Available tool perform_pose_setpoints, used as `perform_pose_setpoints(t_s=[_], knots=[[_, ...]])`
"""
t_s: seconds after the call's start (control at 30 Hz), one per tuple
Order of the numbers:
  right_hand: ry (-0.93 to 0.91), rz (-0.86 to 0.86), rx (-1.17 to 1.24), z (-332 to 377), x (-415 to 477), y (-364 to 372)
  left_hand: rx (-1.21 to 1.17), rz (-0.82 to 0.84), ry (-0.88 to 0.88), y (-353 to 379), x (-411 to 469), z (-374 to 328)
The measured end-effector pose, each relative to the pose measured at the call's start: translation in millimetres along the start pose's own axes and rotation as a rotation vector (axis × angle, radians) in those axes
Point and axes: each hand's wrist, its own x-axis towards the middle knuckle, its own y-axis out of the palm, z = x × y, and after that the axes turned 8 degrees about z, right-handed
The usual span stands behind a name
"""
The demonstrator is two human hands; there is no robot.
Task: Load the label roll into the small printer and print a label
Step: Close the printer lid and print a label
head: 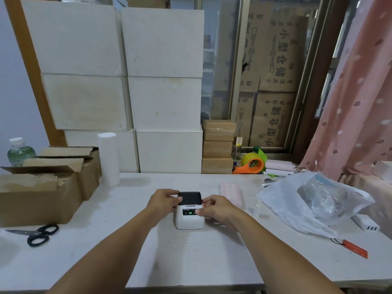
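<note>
A small white printer [189,220] with a dark lid stands on the white table [191,257] in the middle of the view. A green light glows on its front panel. My left hand [164,201] grips the left edge of the dark lid. My right hand [214,207] holds the printer's right side, with its thumb on the front panel beside the light. The lid looks closed. No label roll shows; whether one is inside is hidden.
Open cardboard boxes [42,187] and black scissors [37,234] lie at the left. A white paper roll [108,158] stands behind. At the right are a pink flat item [230,193], a plastic bag [314,200], an orange tape dispenser [251,165] and an orange tag [355,248].
</note>
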Motion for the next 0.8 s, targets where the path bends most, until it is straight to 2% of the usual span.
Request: perform_pose_setpoints(t_s=[0.23,0.8], knots=[[-0.001,-0.006,0.021,-4,5,-1,0.063,0.021,0.003,-2,3,-2],[-0.008,-0.004,0.070,-10,5,-1,0.015,0.020,0.036,-4,4,7]])
